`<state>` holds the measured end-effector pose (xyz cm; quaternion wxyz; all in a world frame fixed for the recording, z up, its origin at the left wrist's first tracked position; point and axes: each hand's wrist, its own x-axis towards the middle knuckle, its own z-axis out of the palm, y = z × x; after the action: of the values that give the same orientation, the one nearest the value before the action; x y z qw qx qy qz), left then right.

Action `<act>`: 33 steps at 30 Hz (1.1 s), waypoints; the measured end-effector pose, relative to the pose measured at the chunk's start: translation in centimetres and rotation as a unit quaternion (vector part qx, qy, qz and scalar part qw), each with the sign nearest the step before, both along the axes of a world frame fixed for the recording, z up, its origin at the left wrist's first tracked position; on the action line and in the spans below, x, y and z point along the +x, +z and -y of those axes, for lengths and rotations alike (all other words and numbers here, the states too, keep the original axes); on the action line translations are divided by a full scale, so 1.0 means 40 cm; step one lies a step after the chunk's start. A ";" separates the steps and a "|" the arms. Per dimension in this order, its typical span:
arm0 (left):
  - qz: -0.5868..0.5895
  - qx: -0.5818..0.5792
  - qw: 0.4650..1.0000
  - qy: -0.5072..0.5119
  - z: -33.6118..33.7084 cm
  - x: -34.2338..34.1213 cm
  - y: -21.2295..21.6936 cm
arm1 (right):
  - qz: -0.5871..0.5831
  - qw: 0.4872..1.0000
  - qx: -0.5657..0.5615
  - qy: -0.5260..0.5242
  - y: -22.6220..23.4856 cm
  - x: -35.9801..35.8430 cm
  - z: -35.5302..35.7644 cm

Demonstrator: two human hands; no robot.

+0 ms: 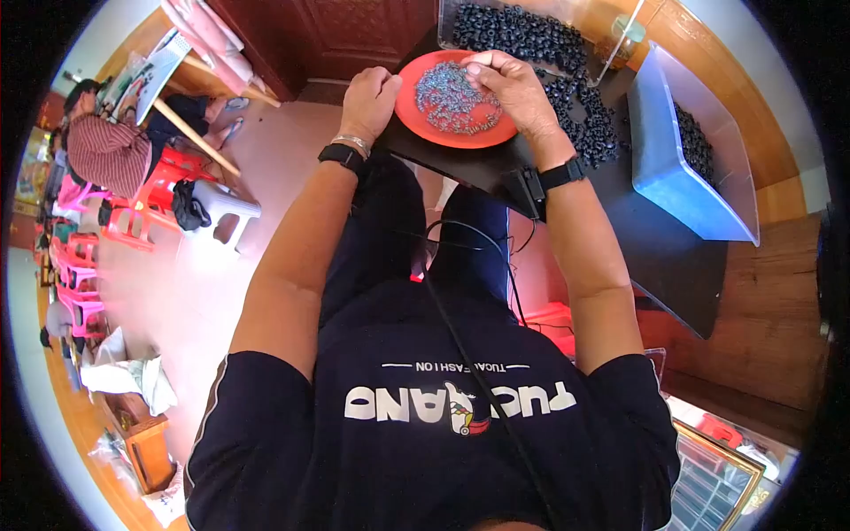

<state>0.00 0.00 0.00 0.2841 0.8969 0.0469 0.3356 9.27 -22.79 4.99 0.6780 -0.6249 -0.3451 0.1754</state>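
A round red plate (416,119) heaped with small grey metal rings (447,97) rests on a black table (655,248). My left hand (370,99) is curled into a fist at the plate's left rim, touching it. Over the plate's right side, my right hand (513,88) has its fingers pinched down into the small rings; whether a piece sits between the fingertips is hidden. A pile of black rubber rings (531,40) lies just behind and to the right of the plate. Both wrists carry black bands.
A clear plastic bin (686,177) with black rings inside stands at the right of the table. Another clear tray (460,18) holds black rings at the back. To the left, a seated person (111,146) and red plastic chairs (146,199) occupy the tiled floor.
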 end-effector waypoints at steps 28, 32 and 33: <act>0.059 -0.294 0.927 -0.225 -0.020 -0.069 0.011 | 0.084 0.987 -0.063 -0.122 0.021 -0.016 0.019; 0.039 -0.258 0.928 -0.266 -0.023 -0.069 0.009 | 0.074 0.990 -0.054 -0.103 0.029 -0.019 0.021; 0.039 -0.257 0.929 -0.265 -0.018 -0.069 0.016 | 0.073 0.991 -0.054 -0.102 0.028 -0.023 0.023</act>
<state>-2.78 0.70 0.64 0.5851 0.7591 -0.1191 0.2594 8.36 -23.71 6.11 0.6307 -0.7033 -0.3188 0.0774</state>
